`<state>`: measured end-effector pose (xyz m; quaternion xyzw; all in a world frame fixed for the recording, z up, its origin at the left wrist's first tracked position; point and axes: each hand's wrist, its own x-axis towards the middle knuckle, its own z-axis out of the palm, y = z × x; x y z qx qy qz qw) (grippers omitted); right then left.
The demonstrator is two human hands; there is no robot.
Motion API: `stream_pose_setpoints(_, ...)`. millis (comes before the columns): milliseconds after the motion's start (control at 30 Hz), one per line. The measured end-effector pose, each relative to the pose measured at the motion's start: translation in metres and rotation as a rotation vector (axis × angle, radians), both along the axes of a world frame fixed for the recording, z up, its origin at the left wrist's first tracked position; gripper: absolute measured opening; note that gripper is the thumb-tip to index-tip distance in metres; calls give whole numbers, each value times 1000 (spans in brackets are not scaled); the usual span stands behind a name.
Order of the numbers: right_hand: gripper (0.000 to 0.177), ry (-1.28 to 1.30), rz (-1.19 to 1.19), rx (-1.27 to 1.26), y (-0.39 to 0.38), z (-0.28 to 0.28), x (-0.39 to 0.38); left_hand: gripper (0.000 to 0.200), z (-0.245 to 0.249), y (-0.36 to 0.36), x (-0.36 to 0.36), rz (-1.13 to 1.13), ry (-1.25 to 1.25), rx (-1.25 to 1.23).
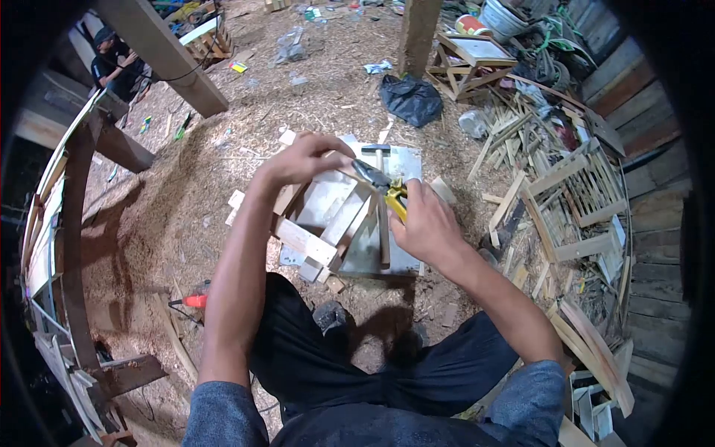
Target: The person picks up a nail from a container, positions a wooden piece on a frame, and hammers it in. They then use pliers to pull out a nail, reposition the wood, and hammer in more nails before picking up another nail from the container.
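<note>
My right hand (pixel 428 223) is wrapped round the yellow handles of a pair of pliers (pixel 380 181). The dark jaws point up and left, toward the fingers of my left hand (pixel 309 158). Those fingers are bent over the upper edge of a small wooden frame (pixel 302 237), which hides part of their grip. Pale slats make up the frame, and it sits tilted on a light board (pixel 402 160). Just right of the frame lies a hammer (pixel 384 238) with a wooden handle, its head at the far end.
Wood shavings cover the floor. A black plastic bag (pixel 411 100) lies beyond the board, near a post (pixel 419 37). Wood scraps (pixel 514 134) and slatted frames (pixel 573 186) are heaped at right. A red tool (pixel 196 301) lies at left. Another person (pixel 113 63) sits at far left.
</note>
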<state>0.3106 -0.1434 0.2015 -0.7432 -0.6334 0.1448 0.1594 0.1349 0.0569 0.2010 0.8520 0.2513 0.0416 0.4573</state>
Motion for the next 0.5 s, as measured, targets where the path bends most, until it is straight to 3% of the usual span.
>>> stream_pose_setpoints(67, 35, -69, -16, 113, -4, -7, 2, 45, -4, 0, 5, 142, -157, -261)
stream_pose_setpoints(133, 43, -36, -19, 69, -6, -8, 1, 56, 0, -14, 25, 399, 221, 139)
stream_pose_setpoints(167, 43, -39, -19, 61, -8, -7, 0, 55, -12, -18, 33, 264, 267, 580)
stream_pose_setpoints(233, 43, 268, -94, -150, -8, -1, -3, 53, -22, -19, 38, 274, 302, 622)
stream_pose_setpoints(500, 34, 562, -121, -239, -11, -2, 11, 50, -27, -25, 39, 266, 211, 743)
